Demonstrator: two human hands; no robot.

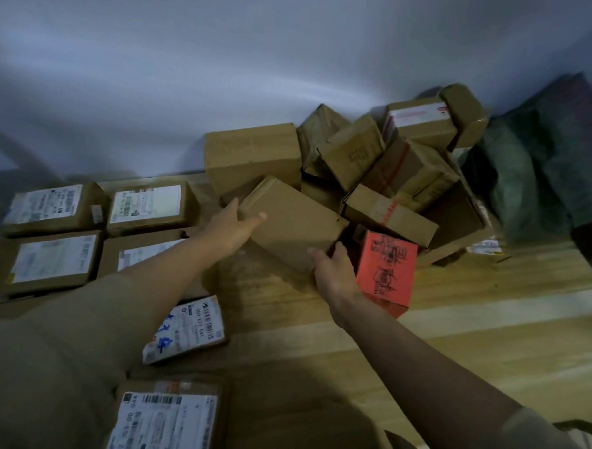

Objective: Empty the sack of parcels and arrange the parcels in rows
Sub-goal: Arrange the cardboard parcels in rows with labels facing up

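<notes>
A plain brown cardboard parcel (294, 221) lies tilted at the front of a heap of brown parcels (387, 160) against the wall. My left hand (234, 226) grips its left end, thumb on the top face. My right hand (333, 271) holds its near right corner, fingers curled over the edge. A red parcel (386, 267) stands just right of my right hand. Labelled parcels lie flat in rows at the left (57, 236). A dark green sack (544, 162) slumps at the far right.
The wooden floor (453, 335) stretches across the right and middle foreground. A white-labelled flat parcel with blue writing (186, 328) and a larger labelled parcel (167, 420) lie near my left arm. A pale wall (227, 66) backs the heap.
</notes>
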